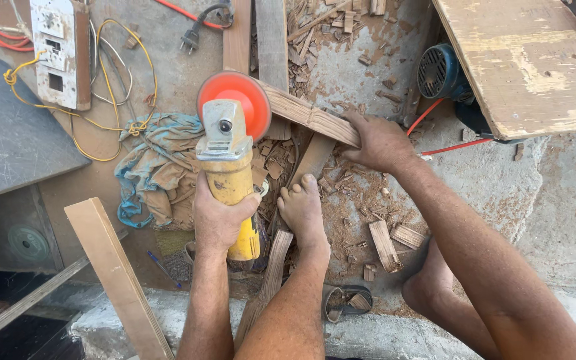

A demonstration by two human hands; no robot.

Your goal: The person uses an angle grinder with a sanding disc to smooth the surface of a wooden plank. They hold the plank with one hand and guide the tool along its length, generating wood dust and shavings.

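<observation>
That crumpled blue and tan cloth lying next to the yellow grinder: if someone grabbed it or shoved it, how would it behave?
The cloth lies in loose folds, so it would probably hang floppy and light if lifted. Pushed, it would likely bunch up rather than slide whole, and would neither roll nor tip. A yellow wire runs along its edge, so it might snag there.

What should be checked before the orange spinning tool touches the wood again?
1. Left hand grips the yellow grinder: ok.
2. Right hand holds the wood strip down: ok.
3. Bare foot near the orange disc: not ok.
4. Disc guard fitted: cannot tell.
5. Cloth rag lies beside the disc: not ok.
6. Grinder's cord clear of the disc: cannot tell.
</observation>
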